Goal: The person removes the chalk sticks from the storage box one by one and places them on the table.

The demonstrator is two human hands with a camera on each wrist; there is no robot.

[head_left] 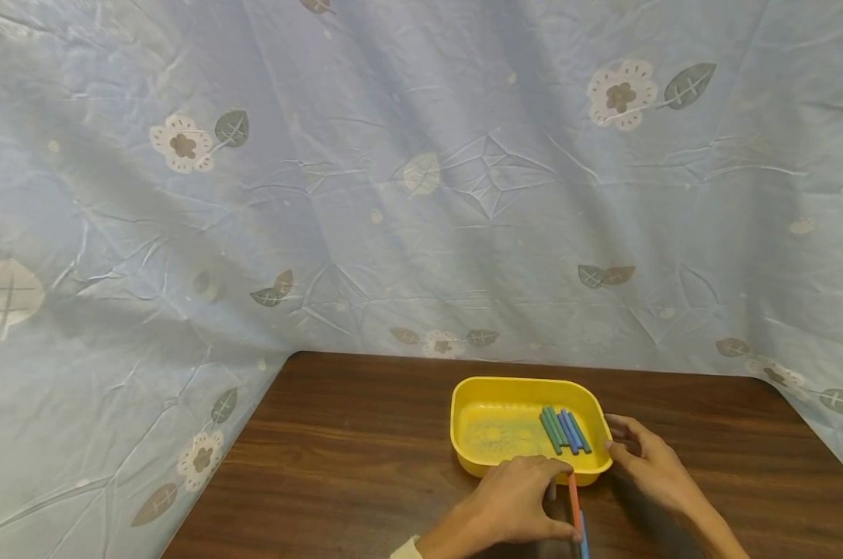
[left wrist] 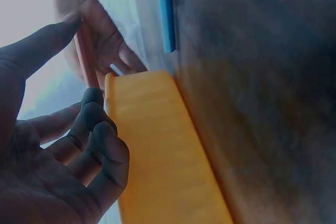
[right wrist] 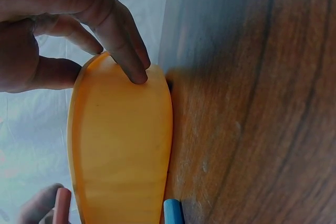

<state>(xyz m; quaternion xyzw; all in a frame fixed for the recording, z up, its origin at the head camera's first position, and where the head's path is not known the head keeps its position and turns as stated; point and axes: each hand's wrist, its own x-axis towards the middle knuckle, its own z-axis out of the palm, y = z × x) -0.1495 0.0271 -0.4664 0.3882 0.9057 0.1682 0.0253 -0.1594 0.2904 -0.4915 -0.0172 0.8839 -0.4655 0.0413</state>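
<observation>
One orange stick (head_left: 574, 501) is pinched by the left hand (head_left: 515, 497) beside one yellow tray (head_left: 498, 435), near one blue stick (head_left: 584, 537). The tray is touched by the right hand (head_left: 648, 462), fingers spread; apparently five sticks (head_left: 568, 432) are held inside.

Pinches with the left hand (head_left: 515, 497) between outstretched thumb (left wrist: 44, 45) and bent fingers (left wrist: 93, 98), set well apart. Angles the bare right forearm (head_left: 708, 528) in from the lower right, and makes contact through the fingertips (right wrist: 138, 78) of the right hand (head_left: 648, 462), fairly extended.
</observation>
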